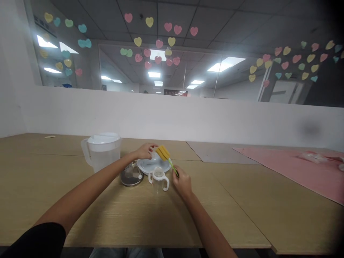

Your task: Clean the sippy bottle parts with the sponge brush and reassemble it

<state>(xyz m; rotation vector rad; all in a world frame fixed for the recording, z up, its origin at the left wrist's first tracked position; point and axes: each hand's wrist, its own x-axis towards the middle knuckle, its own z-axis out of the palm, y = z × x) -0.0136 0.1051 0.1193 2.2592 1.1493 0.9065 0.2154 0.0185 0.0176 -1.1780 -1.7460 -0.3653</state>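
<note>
My right hand (182,182) is closed round the green handle of a bottle brush with a yellow sponge head (163,152). The sponge head is raised above a white plate (153,166). My left hand (145,151) reaches over the plate, fingers pinched on a small clear piece I cannot name, next to the sponge. A clear baby bottle with white handles (158,178) stands in front of the plate, between my hands. A round glass lid (131,174) lies left of the bottle.
A clear water pitcher with a white lid (101,151) stands left of the plate. A pink mat (295,168) with a crumpled clear wrapper (313,156) lies at the right. A low white wall runs behind the wooden table (134,215).
</note>
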